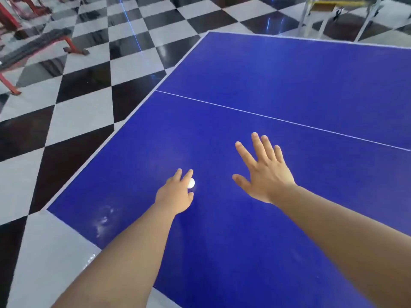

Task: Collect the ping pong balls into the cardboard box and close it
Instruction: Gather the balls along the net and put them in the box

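Note:
A white ping pong ball sits between the fingers and thumb of my left hand, low over the blue table tennis table near its left corner. Most of the ball is hidden behind the fingers. My right hand hovers flat above the table a little to the right, palm down, fingers spread, holding nothing. No cardboard box is in view.
The table's white-edged left side runs diagonally, with a white centre line across the top. Black and white checkered floor lies to the left. Red-framed furniture stands at the far left, a metal-legged desk at the far right.

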A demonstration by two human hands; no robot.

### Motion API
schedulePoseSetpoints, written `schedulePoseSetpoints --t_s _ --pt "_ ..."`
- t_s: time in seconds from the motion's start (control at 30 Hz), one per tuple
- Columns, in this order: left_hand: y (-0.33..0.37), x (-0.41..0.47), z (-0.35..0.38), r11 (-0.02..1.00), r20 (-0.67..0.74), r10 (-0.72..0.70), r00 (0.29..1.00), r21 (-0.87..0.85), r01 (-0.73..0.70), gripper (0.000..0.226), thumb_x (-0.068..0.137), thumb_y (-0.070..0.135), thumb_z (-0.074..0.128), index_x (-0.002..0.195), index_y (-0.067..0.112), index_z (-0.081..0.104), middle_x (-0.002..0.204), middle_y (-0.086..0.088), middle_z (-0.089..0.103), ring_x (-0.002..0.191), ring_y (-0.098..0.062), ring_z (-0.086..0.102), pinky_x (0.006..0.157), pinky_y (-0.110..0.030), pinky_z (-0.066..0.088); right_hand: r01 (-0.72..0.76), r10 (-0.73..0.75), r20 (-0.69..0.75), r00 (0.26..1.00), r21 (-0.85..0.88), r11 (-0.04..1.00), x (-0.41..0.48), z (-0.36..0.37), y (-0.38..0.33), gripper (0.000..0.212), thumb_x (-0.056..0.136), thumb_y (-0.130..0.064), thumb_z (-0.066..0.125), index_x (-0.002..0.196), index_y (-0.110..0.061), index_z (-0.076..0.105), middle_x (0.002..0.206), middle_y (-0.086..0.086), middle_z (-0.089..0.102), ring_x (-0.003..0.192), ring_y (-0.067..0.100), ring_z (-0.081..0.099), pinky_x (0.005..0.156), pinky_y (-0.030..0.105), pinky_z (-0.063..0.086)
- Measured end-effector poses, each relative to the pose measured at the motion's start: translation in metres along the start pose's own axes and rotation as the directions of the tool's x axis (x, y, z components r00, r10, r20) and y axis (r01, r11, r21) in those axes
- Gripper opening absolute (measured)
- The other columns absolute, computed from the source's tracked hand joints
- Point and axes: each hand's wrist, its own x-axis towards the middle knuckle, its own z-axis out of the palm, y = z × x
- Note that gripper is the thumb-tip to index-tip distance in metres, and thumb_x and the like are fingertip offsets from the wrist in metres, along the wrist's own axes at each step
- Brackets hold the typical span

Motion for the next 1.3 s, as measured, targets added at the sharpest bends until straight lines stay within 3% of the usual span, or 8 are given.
schedulePoseSetpoints --t_s 0.2,0.3,0.43,0.53,0.77,1.07,1.2,1.3 --pt "0.003 0.044 0.035 0.998 0.122 -0.008 0.992 0.065 0.0 0.071 0.101 0.033 0.053 0.159 0.034 0.011 0.167 -0.001 0.012 0.14 -0.026 0.038 0.087 -0.04 0.053 -0.012 0.008 0.119 0.993 0.041 0.999 0.032 0.069 -0.027 0.082 0.093 -0.07 0.026 0.155 -0.034 -0.014 0.164 0.011 -0.016 0.15 0.035 -0.013 0.121 0.054 0.006" --pt "0.001 0.052 0.043 0.992 0.113 -0.007 0.994 0.13 -0.007 0.065 0.101 0.02 0.052 0.157 0.031 0.02 0.163 -0.002 0.024 0.136 -0.025 0.039 0.077 -0.036 0.053 -0.011 0.003 0.137 0.991 0.061 0.998 0.038 0.082 -0.03 0.083 0.093 -0.07 0.027 0.156 -0.034 -0.013 0.164 0.011 -0.015 0.15 0.035 -0.013 0.121 0.054 0.006" --pt "0.009 0.058 0.044 0.982 0.05 0.029 0.998 0.185 -0.038 0.054 0.095 0.004 0.054 0.144 0.023 0.042 0.125 -0.002 0.052 0.107 -0.021 0.053 0.063 -0.034 0.054 -0.043 0.032 0.154 0.988 0.069 0.997 0.037 0.086 -0.022 0.083 0.093 -0.069 0.029 0.156 -0.034 -0.012 0.165 0.011 -0.015 0.15 0.034 -0.012 0.121 0.053 0.006" --pt "0.04 0.061 0.031 0.98 0.014 0.093 0.996 0.178 -0.094 0.048 0.095 0.005 0.055 0.139 0.022 0.046 0.115 -0.001 0.054 0.1 -0.02 0.054 0.059 -0.032 0.05 -0.097 0.085 0.157 0.984 0.067 0.993 0.028 0.08 0.0 0.082 0.094 -0.068 0.029 0.157 -0.033 -0.01 0.165 0.011 -0.013 0.151 0.034 -0.012 0.121 0.053 0.007" --pt "0.175 0.064 -0.003 0.936 -0.076 0.317 0.945 0.187 -0.299 0.047 0.097 0.014 0.061 0.14 0.024 0.046 0.118 -0.001 0.058 0.103 -0.02 0.056 0.06 -0.03 0.048 -0.293 0.289 0.133 0.948 0.01 0.956 -0.041 0.06 0.105 0.081 0.095 -0.068 0.029 0.156 -0.032 -0.009 0.165 0.012 -0.011 0.151 0.035 -0.009 0.12 0.053 0.01" --pt "0.387 0.011 0.023 0.805 -0.09 0.579 0.81 0.22 -0.551 0.038 0.096 0.014 0.06 0.132 0.024 0.049 0.113 0.001 0.058 0.098 -0.02 0.055 0.057 -0.03 0.043 -0.68 0.674 0.19 0.714 -0.04 0.732 -0.22 0.059 0.279 0.085 0.093 -0.068 0.034 0.156 -0.032 -0.01 0.165 0.013 -0.009 0.151 0.036 -0.004 0.12 0.053 0.013" --pt "0.47 -0.017 0.048 0.743 -0.068 0.661 0.747 0.203 -0.638 0.045 0.096 0.015 0.063 0.137 0.024 0.047 0.118 0.0 0.058 0.103 -0.02 0.056 0.064 -0.03 0.052 -0.772 0.772 0.24 0.589 -0.116 0.625 -0.3 0.064 0.337 0.086 0.093 -0.064 0.038 0.156 -0.032 -0.01 0.165 0.012 -0.009 0.151 0.036 -0.002 0.118 0.049 0.019" --pt "0.52 -0.032 0.064 0.712 -0.045 0.692 0.721 0.208 -0.671 0.048 0.095 0.013 0.064 0.138 0.024 0.047 0.118 0.001 0.058 0.103 -0.02 0.056 0.066 -0.031 0.054 -0.787 0.795 0.276 0.54 -0.17 0.594 -0.344 0.07 0.362 0.087 0.092 -0.054 0.046 0.156 -0.03 -0.007 0.164 0.013 -0.006 0.15 0.037 0.003 0.114 0.048 0.026"
